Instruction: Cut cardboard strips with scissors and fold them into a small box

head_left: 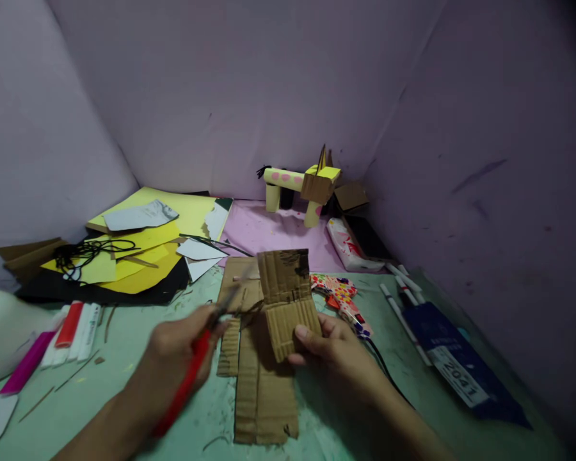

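Head view: left hand (169, 349) gripping red-handled scissors (200, 352), right hand (338, 352) pinching folded corrugated cardboard (288, 314); probably trimming, next snip needing lining up.

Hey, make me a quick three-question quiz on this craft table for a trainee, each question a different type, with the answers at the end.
1. What tool is in the left hand?
2. True or false: the right hand is holding nothing.
3. Which number is printed on the label of the dark blue packet?
A) 1187
B) 2041
C) 5360

Key:
1. A pair of red-handled scissors, blurred in this view.
2. False: it grips a creased cardboard piece.
3. B.
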### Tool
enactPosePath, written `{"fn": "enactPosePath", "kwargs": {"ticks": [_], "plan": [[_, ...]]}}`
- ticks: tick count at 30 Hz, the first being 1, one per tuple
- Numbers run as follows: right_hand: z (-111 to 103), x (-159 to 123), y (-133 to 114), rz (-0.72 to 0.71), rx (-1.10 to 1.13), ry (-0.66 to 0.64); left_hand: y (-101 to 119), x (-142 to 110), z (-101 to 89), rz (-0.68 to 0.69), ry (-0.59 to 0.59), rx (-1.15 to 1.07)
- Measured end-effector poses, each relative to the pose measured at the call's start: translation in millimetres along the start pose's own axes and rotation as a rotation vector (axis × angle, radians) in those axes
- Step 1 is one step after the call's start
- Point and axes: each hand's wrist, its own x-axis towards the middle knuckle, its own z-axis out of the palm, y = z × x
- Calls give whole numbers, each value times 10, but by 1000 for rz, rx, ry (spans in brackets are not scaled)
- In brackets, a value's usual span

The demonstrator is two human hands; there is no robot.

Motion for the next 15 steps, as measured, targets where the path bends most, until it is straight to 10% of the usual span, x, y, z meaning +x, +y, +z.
{"fn": "enactPosePath", "kwargs": {"ticks": [3,6,15], "plan": [[8,2,-21,4,32,17,-125,147,-207,-223,116,307],[26,-11,-17,24,39,-11,-248,254,-335,-330,-100,539],[32,-19,75,-19,20,-120,-411,292,-267,-375,-289,478]]}}
